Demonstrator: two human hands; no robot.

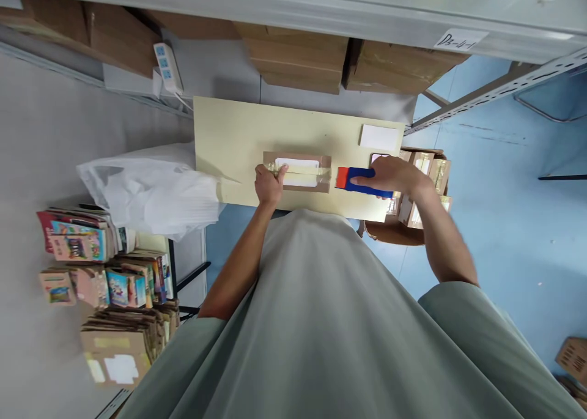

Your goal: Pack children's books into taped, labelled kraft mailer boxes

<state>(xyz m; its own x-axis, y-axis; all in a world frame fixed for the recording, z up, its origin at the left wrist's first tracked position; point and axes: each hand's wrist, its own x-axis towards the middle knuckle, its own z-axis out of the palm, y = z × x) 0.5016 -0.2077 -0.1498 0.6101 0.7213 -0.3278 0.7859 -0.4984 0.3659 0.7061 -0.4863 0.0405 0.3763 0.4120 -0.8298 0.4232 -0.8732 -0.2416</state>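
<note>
A small cardboard box (324,184) lies on the pale yellow board (229,131), with a white label (298,163) on top and clear tape running along its length. My left hand (269,183) is closed on the box's left end, the thumb pressing on its top. My right hand (389,175) is wrapped round a blue and orange tape dispenser (360,180), just right of the box. The orange end points at the box with a small gap between them. Beyond my right hand a phone (378,158) shows in part, and a white card or pad (378,136) lies behind it.
An open carton (398,232) holding several taped boxes stands right of the board. At left are a white plastic bag (156,189) and stacks of books (123,278). A power strip (168,67) and large cartons (298,58) sit behind, under a metal shelf (321,9).
</note>
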